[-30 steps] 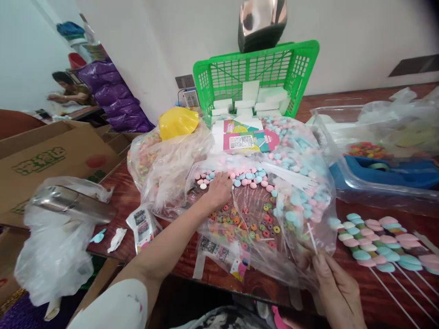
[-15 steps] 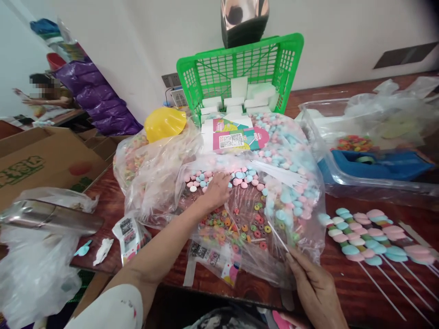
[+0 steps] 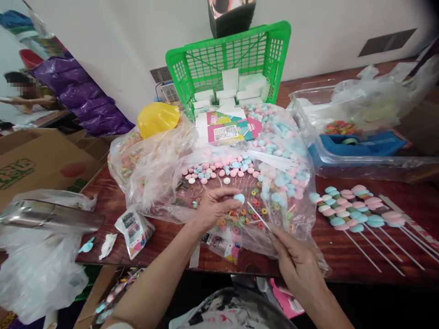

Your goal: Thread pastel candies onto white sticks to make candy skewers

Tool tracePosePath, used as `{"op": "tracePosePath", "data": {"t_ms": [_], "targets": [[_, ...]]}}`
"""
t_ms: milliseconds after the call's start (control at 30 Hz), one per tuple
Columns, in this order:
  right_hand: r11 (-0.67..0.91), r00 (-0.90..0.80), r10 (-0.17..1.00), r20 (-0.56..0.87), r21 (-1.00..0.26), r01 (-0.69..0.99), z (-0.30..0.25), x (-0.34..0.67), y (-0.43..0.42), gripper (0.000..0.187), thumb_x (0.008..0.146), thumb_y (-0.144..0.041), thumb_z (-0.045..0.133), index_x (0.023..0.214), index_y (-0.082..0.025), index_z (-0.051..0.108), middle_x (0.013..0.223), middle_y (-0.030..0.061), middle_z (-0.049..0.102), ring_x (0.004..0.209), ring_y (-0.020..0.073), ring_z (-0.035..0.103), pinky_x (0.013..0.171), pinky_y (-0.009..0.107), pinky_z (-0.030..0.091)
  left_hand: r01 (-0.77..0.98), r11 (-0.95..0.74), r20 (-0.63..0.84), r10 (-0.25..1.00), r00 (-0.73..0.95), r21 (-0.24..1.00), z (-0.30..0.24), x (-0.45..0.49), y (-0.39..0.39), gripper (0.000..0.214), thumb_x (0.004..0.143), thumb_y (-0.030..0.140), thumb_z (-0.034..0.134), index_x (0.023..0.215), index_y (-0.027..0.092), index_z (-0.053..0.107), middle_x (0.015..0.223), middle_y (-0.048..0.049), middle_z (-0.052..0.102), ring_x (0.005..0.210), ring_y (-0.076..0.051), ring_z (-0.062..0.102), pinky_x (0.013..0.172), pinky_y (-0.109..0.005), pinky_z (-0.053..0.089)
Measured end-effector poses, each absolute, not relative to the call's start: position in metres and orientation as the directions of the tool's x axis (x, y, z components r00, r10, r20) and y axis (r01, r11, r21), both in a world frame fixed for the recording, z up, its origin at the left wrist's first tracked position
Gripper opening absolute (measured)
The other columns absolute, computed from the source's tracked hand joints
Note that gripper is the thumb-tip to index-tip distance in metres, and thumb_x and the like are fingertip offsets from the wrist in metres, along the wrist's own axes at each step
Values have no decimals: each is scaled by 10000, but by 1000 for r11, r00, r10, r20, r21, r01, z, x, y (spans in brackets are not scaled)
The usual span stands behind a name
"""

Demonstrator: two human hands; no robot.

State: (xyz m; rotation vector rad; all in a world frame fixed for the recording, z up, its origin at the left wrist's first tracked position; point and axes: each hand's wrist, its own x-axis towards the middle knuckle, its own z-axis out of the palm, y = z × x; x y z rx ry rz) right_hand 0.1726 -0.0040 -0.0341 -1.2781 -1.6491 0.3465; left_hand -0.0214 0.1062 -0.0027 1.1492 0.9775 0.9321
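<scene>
My left hand [image 3: 213, 209] pinches a pale blue marshmallow disc [image 3: 239, 198] between thumb and fingertips, just above the spread-out clear plastic sheet [image 3: 295, 214]. My right hand [image 3: 295, 260] grips a thin white stick [image 3: 259, 216] whose tip points up-left toward the blue disc, a short gap away. Loose pink, blue and white discs [image 3: 219, 170] and small coloured ring candies [image 3: 255, 214] lie on the plastic under both hands.
Several finished candy skewers [image 3: 350, 210] lie to the right on the wooden table [image 3: 394, 256]. A green basket [image 3: 229, 64] with white blocks stands behind, a clear tub [image 3: 363, 155] at right, a yellow scoop [image 3: 157, 119], candy bags, a steel cylinder [image 3: 51, 218] and a cardboard box [image 3: 37, 160] at left.
My left hand drew back from the pile of discs with a blue one pinched in its fingers. My right hand moved up and left, bringing the stick tip close to it.
</scene>
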Motion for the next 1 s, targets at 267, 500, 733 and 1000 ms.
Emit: {"op": "tracePosePath", "data": {"t_ms": [267, 500, 733, 1000], "targets": [[450, -41, 841, 540, -655, 607, -28, 175, -15, 302, 883, -85, 460, 1096, -148, 664, 903, 70, 757, 753, 156, 730, 669, 205, 575, -223, 18, 16, 989, 149, 975, 0, -6, 76, 236, 571, 173, 842, 794, 194, 770, 825, -13, 691, 710, -109, 616, 625, -209, 510], [427, -57, 852, 520, -629, 649, -31, 177, -23, 315, 893, -70, 447, 1121, -142, 651, 876, 64, 749, 719, 154, 721, 649, 210, 560, -130, -178, 193, 974, 122, 976, -5, 0, 69, 165, 656, 168, 797, 811, 216, 767, 904, -41, 722, 871, -160, 655, 797, -278, 529], [354, -7, 887, 462, -670, 652, -43, 167, -28, 335, 896, -99, 435, 1145, -159, 651, 894, 70, 755, 752, 188, 728, 655, 256, 570, 218, -606, 590, 795, 140, 765, -15, 5, 62, 183, 773, 112, 684, 913, 214, 742, 872, -54, 749, 820, -161, 690, 774, -299, 559], [308, 56, 903, 426, -732, 608, -52, 155, -29, 320, 913, -141, 447, 1151, -161, 660, 974, 98, 750, 784, 205, 731, 741, 304, 589, 468, -725, 621, 682, 386, 505, -21, -4, 54, 323, 804, 56, 544, 1003, 231, 728, 1027, -111, 734, 935, -193, 697, 848, -329, 561]]}}
